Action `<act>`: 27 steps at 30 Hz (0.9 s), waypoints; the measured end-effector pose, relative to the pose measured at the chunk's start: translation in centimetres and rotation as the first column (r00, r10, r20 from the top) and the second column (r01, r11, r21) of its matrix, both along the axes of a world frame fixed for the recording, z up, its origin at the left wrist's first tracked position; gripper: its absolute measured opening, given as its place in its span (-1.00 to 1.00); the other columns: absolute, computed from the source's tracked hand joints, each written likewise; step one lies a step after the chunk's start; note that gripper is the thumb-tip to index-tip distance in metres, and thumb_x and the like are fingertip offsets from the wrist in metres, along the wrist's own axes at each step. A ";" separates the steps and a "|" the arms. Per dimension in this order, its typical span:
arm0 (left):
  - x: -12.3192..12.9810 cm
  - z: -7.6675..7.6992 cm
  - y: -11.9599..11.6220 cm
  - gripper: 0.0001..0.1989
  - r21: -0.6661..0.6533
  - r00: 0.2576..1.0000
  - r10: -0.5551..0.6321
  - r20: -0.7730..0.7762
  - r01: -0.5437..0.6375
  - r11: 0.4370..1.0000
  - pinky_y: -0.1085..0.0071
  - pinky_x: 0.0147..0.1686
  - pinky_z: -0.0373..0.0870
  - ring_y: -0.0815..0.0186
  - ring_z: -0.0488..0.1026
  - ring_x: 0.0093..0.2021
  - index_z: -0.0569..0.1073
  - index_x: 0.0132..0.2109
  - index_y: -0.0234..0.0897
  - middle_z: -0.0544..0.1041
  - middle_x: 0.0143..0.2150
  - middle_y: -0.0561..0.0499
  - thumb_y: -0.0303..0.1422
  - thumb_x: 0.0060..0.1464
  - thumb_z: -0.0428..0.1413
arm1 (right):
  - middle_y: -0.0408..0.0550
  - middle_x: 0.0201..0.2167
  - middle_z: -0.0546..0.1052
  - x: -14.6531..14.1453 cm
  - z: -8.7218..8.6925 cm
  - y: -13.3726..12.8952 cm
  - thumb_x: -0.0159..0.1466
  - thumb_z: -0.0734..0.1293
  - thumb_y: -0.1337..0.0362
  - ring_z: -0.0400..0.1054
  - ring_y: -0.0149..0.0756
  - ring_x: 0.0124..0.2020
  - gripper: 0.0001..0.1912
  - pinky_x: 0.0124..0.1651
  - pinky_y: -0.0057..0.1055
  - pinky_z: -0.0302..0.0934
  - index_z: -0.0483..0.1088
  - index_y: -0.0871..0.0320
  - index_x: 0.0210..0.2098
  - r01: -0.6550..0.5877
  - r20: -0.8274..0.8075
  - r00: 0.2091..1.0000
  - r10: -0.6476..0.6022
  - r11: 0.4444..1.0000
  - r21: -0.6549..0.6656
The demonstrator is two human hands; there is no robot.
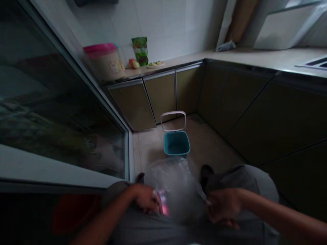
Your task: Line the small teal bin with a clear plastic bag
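Currently, near field, bottom centre: I have a clear plastic bag spread between both hands, above the lap of the grey trousers. Left hand, lower centre-left: fingers curled closed, apparently gripping the bag's left edge; blur hides the exact contact from me. Right hand, lower right of centre: pinched narrow on the bag's right edge. A bright pink patch shows beside the left hand; print on the bag or a thing behind it, I cannot tell.

Progress, my judgement: partway. Done: bag in both hands, pulled out wide. Not done: bag is not in or over any container. How far its mouth is open, I can't resolve.

Lower left: dim red basin.

Just beyond the bag, centre: teal bin on the floor, uncovered, no liner that I can make out; pink hoop upright at its back.

Farther, upper left, on the tabletop: pink-lidded tub, label present, lettering unreadable. Right of it, green packet, printed front, no brand legible to me; plate of small pieces beside it. No readable writing elsewhere.
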State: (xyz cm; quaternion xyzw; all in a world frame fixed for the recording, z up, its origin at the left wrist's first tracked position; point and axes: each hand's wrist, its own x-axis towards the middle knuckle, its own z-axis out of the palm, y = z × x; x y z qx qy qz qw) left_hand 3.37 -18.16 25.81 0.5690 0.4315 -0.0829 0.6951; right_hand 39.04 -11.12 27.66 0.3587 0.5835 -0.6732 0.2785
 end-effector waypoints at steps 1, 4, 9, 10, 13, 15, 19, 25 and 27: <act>-0.7 0.3 0.3 -0.63 -0.022 1.000 0.018 0.011 -0.018 1.000 0.46 -0.51 0.34 0.37 0.40 -0.49 0.66 0.00 -0.22 0.53 -0.38 0.03 -0.06 0.22 0.28 | -0.20 -0.55 0.45 0.0 -0.3 0.5 0.28 0.48 0.12 0.38 -0.38 -0.58 -0.75 -0.52 -0.49 0.32 0.50 0.17 -0.21 -0.062 -0.040 0.997 0.059 0.996 -0.062; -3.1 1.7 2.2 -0.56 0.025 0.950 0.293 0.109 -0.297 0.955 0.51 -0.58 0.13 0.43 0.25 -0.56 0.68 0.06 -0.16 0.45 -0.49 0.07 -0.03 0.14 0.32 | -0.24 -0.57 0.42 0.1 0.6 3.5 0.27 0.46 0.06 0.27 -0.48 -0.65 -0.65 -0.60 -0.57 0.22 0.48 0.15 -0.07 -0.044 -0.252 0.968 0.020 0.995 -0.092; -4.4 3.5 6.8 -0.45 0.358 0.668 0.664 0.336 -0.742 0.566 0.53 -0.46 0.31 0.38 0.41 -0.42 0.63 0.13 -0.23 0.56 -0.29 0.00 -0.36 -0.07 0.44 | -0.10 -0.31 0.52 -0.4 5.7 9.1 0.30 0.46 0.05 0.44 -0.38 -0.34 -0.50 -0.46 -0.58 0.33 0.45 0.07 0.17 0.298 -0.433 0.882 -0.184 0.931 0.210; -4.2 3.8 7.7 -0.43 0.428 0.637 0.680 0.363 -0.762 0.485 0.52 -0.43 0.33 0.38 0.42 -0.40 0.63 0.12 -0.24 0.59 -0.22 -0.02 -0.43 -0.10 0.44 | -0.08 -0.27 0.54 -0.5 6.5 10.0 0.29 0.47 0.07 0.46 -0.34 -0.29 -0.46 -0.44 -0.57 0.34 0.43 0.05 0.21 0.348 -0.458 0.866 -0.202 0.900 0.261; -3.7 4.8 10.0 -0.47 0.657 0.590 0.710 0.385 -0.715 0.238 0.49 -0.26 0.43 0.32 0.47 -0.25 0.65 0.02 -0.22 0.60 -0.03 -0.06 -0.61 -0.16 0.38 | -0.05 -0.24 0.57 -0.5 7.9 12.5 0.25 0.50 0.14 0.45 -0.33 -0.33 -0.40 -0.48 -0.57 0.29 0.42 0.02 0.26 0.477 -0.533 0.816 -0.224 0.782 0.401; -3.5 5.6 11.2 -0.46 0.746 0.575 0.715 0.397 -0.656 0.114 0.46 -0.11 0.46 0.20 0.50 -0.02 0.66 -0.02 -0.18 0.56 0.07 -0.06 -0.70 -0.18 0.32 | -0.05 -0.24 0.59 -0.6 8.1 14.1 0.22 0.51 0.17 0.42 -0.34 -0.39 -0.42 -0.50 -0.54 0.27 0.46 0.04 0.22 0.546 -0.579 0.785 -0.219 0.686 0.481; -3.3 7.1 13.0 -0.29 0.790 0.580 0.702 0.414 -0.611 0.038 0.41 0.00 0.47 0.01 0.35 0.32 0.62 0.10 -0.09 0.40 0.33 -0.06 -0.78 -0.19 0.26 | -0.01 -0.17 0.61 -1.4 8.5 17.2 0.20 0.51 0.24 0.50 -0.20 -0.24 -0.45 -0.30 -0.40 0.42 0.49 0.06 0.18 0.645 -0.647 0.740 -0.182 0.465 0.607; -2.9 7.5 14.6 -0.12 0.804 0.546 0.726 0.418 -0.594 -0.017 0.39 -0.13 0.49 -0.14 0.22 0.42 0.41 0.36 0.04 -0.11 0.63 0.01 -0.66 -0.07 0.31 | 0.06 0.15 0.56 -3.4 9.0 20.1 0.17 0.50 0.36 0.43 0.07 0.18 -0.20 0.16 -0.13 0.38 0.34 -0.02 0.39 0.645 -0.631 0.763 -0.138 0.104 0.757; -2.6 7.0 14.7 -0.17 0.760 0.498 0.741 0.450 -0.649 -0.025 0.41 -0.18 0.49 -0.13 0.30 0.36 0.42 0.36 0.01 -0.11 0.63 -0.03 -0.64 -0.04 0.32 | 0.05 0.18 0.55 -3.6 8.5 20.4 0.18 0.50 0.33 0.42 0.09 0.20 -0.18 0.21 -0.08 0.36 0.31 -0.04 0.41 0.597 -0.587 0.799 -0.133 0.051 0.801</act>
